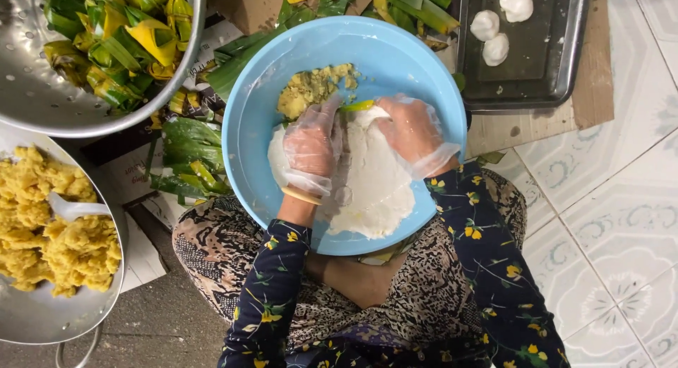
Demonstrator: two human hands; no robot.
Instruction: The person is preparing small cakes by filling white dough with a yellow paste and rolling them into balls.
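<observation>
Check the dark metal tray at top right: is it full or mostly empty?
Mostly empty. The dark tray holds only three white dough balls near its upper end; the rest of its bottom is bare.

Metal colander and leaves crowd the bowl's left, tray behind (right tiles open)

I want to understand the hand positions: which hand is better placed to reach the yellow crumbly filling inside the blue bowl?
The left hand, probably: its fingers lie just below the yellow crumbly filling in the round blue plastic bowl; the right hand rests farther right on the white dough.
</observation>
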